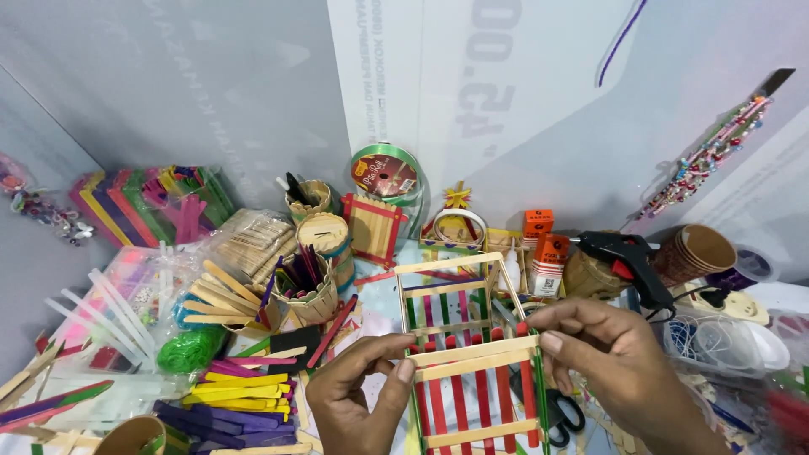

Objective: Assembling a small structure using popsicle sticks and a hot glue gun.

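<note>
Head view: a box frame of craft sticks, with red, green and plain slats, sits low at centre on the cluttered table, pinched at its near top rail by both hands. Left hand grips the left corner; right hand grips the right. Behind lies a black glue gun; loose coloured sticks lie left.

You have a single view, from the camera on your head, looking steeply down and forward over a cluttered craft table toward a grey wall filling the upper half of the frame. It sits close: your left hand and right hand enter from the bottom edge, cropped at the wrists. No second view overlaps this one.
</note>
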